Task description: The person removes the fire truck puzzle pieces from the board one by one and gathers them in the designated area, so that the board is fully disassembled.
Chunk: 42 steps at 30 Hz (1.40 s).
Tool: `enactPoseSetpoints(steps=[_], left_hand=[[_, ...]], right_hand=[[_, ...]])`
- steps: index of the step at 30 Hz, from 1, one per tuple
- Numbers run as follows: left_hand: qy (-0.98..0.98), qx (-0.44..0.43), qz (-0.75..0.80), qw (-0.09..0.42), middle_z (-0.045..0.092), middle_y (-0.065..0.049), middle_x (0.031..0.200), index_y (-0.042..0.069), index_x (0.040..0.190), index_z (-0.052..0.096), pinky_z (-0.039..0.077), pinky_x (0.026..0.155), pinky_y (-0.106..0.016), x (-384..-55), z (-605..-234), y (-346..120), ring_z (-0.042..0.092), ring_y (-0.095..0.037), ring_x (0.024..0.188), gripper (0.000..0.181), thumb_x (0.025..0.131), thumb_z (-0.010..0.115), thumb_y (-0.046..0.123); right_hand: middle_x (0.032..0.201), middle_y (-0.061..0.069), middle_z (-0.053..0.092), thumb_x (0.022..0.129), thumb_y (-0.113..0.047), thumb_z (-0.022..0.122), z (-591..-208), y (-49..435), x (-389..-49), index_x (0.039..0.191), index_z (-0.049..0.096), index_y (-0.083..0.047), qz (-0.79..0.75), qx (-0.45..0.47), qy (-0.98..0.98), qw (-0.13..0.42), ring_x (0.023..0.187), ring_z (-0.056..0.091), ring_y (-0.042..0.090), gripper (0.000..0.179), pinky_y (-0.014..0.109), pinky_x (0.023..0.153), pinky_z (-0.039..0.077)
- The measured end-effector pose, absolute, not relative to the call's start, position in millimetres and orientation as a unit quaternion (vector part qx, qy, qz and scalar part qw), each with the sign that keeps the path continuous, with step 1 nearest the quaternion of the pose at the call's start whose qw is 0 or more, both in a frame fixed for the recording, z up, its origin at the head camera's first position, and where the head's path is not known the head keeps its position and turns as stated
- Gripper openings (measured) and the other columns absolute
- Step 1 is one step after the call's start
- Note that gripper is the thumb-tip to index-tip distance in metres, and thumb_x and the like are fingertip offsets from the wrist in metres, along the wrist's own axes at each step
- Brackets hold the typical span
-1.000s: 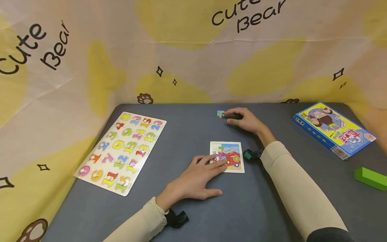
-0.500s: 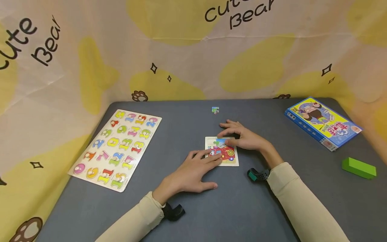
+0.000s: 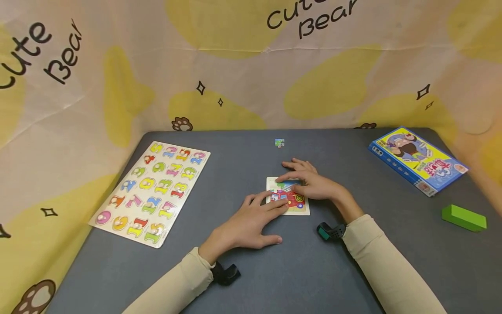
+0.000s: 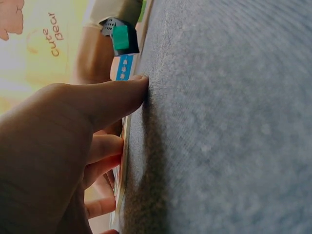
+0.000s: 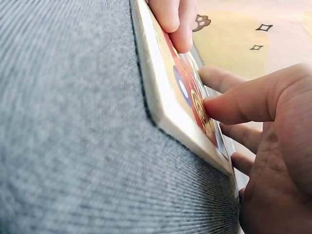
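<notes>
A small framed jigsaw puzzle (image 3: 296,211) with a red vehicle picture lies on the grey table. My left hand (image 3: 252,223) rests over its left side, fingers spread across the picture and thumb out on the table. From the right, my right hand (image 3: 313,182) reaches over the upper part of the puzzle. Its thumb touches the picture near the yellow wheel in the right wrist view, and the index finger extends to the upper edge. No loose piece shows between these fingers. Beyond the hands, near the back edge, lies a blue and green puzzle piece (image 3: 279,142).
A white number board (image 3: 150,192) with colourful numerals lies at the left. At the right stand a blue and yellow box (image 3: 419,159) and a green block (image 3: 464,218). A patterned cloth (image 3: 235,65) hangs behind the table.
My right hand has come back from beside the loose piece at the rear to the puzzle, its fingers now over the upper part. My left hand has stayed on the puzzle.
</notes>
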<state>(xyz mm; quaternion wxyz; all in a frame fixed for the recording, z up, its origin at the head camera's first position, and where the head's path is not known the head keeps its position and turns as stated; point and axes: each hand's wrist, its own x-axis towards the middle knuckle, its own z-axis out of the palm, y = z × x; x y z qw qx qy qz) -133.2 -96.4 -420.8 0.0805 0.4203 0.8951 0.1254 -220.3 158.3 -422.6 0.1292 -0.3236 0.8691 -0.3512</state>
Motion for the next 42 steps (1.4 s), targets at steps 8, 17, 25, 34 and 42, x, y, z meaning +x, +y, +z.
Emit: enactPoseSetpoints(steps=[8,17,25,34,42], left_hand=[[0.896,0.421,0.117,0.078,0.035,0.007,0.166,0.025,0.158,0.04,0.026,0.117,-0.053,-133.1,-420.1,-96.5,0.022,-0.029,0.156,0.076,0.093,0.064,0.058],[0.899,0.415,0.124,0.071,0.037,0.001,0.164,0.026,0.156,0.042,0.026,0.118,-0.053,-134.3,-420.0,-97.7,0.025,-0.027,0.154,0.075,0.093,0.065,0.058],[0.898,0.414,0.131,0.076,0.036,0.001,0.165,0.025,0.157,0.041,0.026,0.117,-0.053,-134.6,-420.2,-98.3,0.024,-0.027,0.155,0.076,0.093,0.065,0.058],[0.896,0.414,0.136,0.081,0.034,0.001,0.166,0.025,0.158,0.04,0.025,0.117,-0.053,-134.6,-420.2,-97.9,0.022,-0.028,0.156,0.076,0.093,0.065,0.056],[0.898,0.411,0.136,0.084,0.034,0.002,0.167,0.025,0.158,0.04,0.025,0.118,-0.053,-134.6,-420.3,-97.3,0.021,-0.027,0.156,0.077,0.093,0.065,0.057]], right_hand=[[0.166,0.018,0.03,0.096,-0.002,0.056,-423.7,158.8,-218.8,0.132,0.069,-0.021,-0.348,-0.32,0.871,0.135,0.158,0.002,0.043,0.043,0.068,0.121,-0.008],[0.165,0.017,0.032,0.093,0.003,0.048,-421.1,158.2,-220.1,0.13,0.071,-0.02,-0.354,-0.312,0.871,0.134,0.158,0.004,0.042,0.049,0.066,0.121,-0.008],[0.165,0.018,0.033,0.092,0.003,0.049,-422.4,156.8,-220.8,0.129,0.071,-0.021,-0.351,-0.309,0.874,0.131,0.158,0.004,0.043,0.05,0.068,0.121,-0.008],[0.165,0.017,0.033,0.092,0.003,0.05,-424.4,156.1,-221.5,0.127,0.072,-0.022,-0.351,-0.309,0.875,0.124,0.158,0.005,0.043,0.049,0.069,0.12,-0.007],[0.165,0.016,0.033,0.091,0.004,0.05,-423.5,156.3,-220.5,0.126,0.072,-0.023,-0.356,-0.305,0.874,0.128,0.158,0.004,0.042,0.049,0.068,0.12,-0.008]])
